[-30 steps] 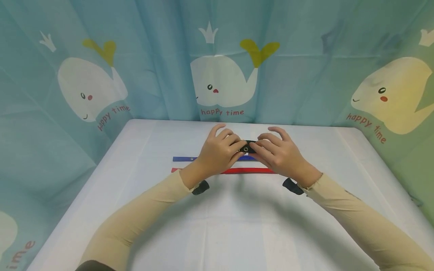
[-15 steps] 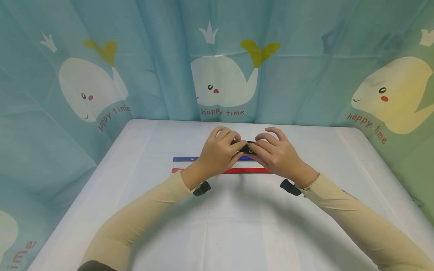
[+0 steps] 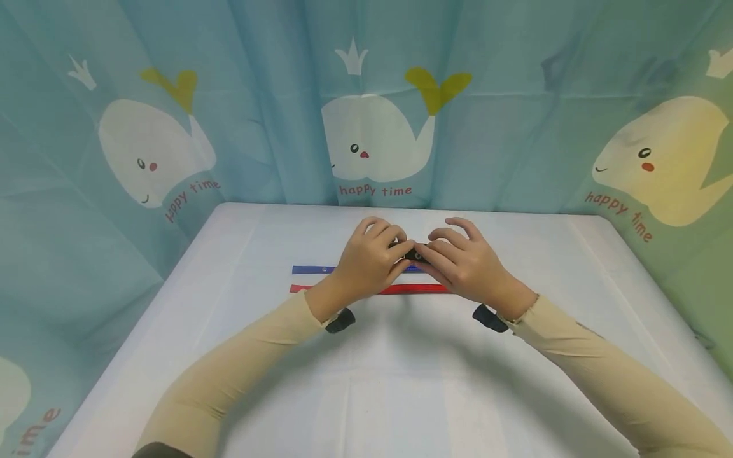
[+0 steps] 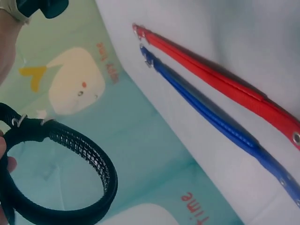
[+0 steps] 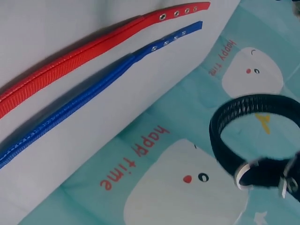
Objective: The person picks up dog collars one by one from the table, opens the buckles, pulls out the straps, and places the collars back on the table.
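A black pet collar [image 3: 420, 254] is held up above the table between both hands. It is bent into a loop, and its mesh-lined band [image 4: 104, 172] shows in the left wrist view. My left hand [image 3: 371, 259] pinches the strap from the left. My right hand [image 3: 466, 262] pinches it from the right, with its index finger raised. In the right wrist view a metal ring [image 5: 243, 176] and a buckle show on the black collar [image 5: 224, 145]. The fingers partly hide the strap near the buckle, so I cannot tell how it is threaded.
On the white table [image 3: 395, 394], a blue collar [image 3: 309, 270] and a red collar [image 3: 415, 289] lie flat side by side beneath the hands. Both have eyelets at the left end and metal fittings at the other. A whale-print curtain [image 3: 275, 127] surrounds the table.
My right hand has shifted slightly left and down, closer to the left hand. Less of the black collar shows between them. The blue and red collars have not moved.
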Tool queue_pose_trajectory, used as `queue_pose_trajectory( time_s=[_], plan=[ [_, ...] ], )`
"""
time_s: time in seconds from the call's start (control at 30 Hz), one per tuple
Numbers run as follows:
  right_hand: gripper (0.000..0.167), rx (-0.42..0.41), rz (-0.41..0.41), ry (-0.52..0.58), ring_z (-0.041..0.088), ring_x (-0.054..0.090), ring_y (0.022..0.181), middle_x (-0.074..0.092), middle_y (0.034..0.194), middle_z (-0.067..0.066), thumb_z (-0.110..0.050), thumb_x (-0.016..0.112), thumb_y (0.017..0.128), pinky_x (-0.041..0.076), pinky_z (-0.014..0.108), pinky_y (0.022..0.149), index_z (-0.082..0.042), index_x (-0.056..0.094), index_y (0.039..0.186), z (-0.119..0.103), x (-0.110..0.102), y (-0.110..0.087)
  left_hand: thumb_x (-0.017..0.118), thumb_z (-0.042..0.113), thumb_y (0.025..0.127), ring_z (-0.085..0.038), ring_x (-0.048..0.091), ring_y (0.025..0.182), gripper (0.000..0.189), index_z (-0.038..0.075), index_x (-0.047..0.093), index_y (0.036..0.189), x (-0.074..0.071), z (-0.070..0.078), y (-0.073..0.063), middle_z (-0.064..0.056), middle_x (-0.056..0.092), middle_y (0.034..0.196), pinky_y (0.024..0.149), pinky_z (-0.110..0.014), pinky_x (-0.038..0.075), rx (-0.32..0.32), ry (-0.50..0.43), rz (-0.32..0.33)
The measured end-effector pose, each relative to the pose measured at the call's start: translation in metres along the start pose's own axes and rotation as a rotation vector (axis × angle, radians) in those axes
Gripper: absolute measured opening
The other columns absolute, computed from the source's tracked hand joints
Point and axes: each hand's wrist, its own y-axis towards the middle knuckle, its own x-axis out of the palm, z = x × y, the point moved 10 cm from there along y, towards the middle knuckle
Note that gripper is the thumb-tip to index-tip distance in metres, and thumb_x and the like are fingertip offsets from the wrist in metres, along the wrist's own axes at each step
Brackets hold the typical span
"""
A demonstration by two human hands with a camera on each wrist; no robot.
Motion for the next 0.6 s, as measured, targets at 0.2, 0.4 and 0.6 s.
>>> queue_pose_trajectory(
  time_s=[0.2,0.4,0.6],
  plan=[
    [0.037,0.021,0.009,0.012,0.025,0.064,0.075,0.069,0.074,0.01,-0.028,0.046,0.099,0.05,0.05,0.083,0.0,0.071,0.092,0.0036,-0.0041,-0.0001,0.072,0.03,0.081,-0.017,0.059,0.085,0.019,0.016,0.074,0.092,-0.0037,-0.004,-0.0003,-0.001,0.065,0.087,0.088,-0.036,0.048,-0.019,-0.002,0.035],
    [0.036,0.03,0.011,0.028,0.025,0.064,0.076,0.07,0.076,0.009,-0.028,0.049,0.098,0.049,0.051,0.083,0.001,0.071,0.097,0.0034,-0.0021,0.0028,0.072,0.032,0.081,-0.017,0.058,0.085,0.021,0.015,0.074,0.093,-0.0051,-0.0018,0.0028,0.0,0.065,0.087,0.088,-0.036,0.047,0.001,-0.007,0.046],
    [0.04,0.047,-0.015,0.042,0.025,0.064,0.075,0.07,0.074,0.01,-0.028,0.045,0.099,0.049,0.052,0.084,0.001,0.071,0.091,0.0075,-0.0028,0.0007,0.073,0.032,0.08,-0.018,0.059,0.085,0.02,0.015,0.074,0.091,-0.0056,-0.0073,0.001,0.0,0.065,0.086,0.089,-0.037,0.047,-0.032,-0.014,0.033]
  ],
)
